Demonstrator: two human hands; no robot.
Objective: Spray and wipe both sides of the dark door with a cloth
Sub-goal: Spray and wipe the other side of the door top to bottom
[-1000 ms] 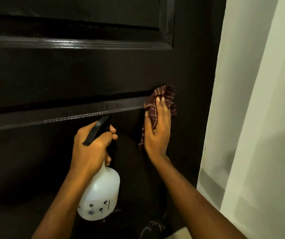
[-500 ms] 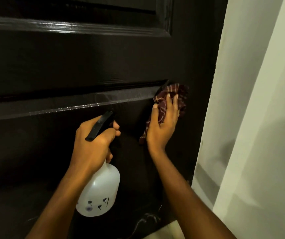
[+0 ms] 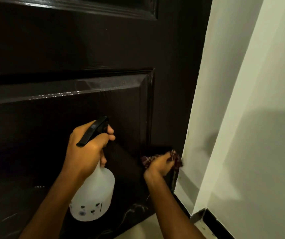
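The right hand [image 3: 160, 165] curls its fingers over the bunched cloth [image 3: 175, 156], pressing it low on the door [image 3: 69, 49]; the left hand [image 3: 86, 149] wraps its fingers round the bottle [image 3: 93, 195] neck (nozzle toward the door). Just past the right fingertips lies the pale wall [image 3: 241, 118], so a wide stroke could smear it

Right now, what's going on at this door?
A person is cleaning the door. The right hand grips a checked cloth against it, low down near the edge beside the wall. The left hand holds a white spray bottle by its black trigger head, pointed at the door; no spray is visible.
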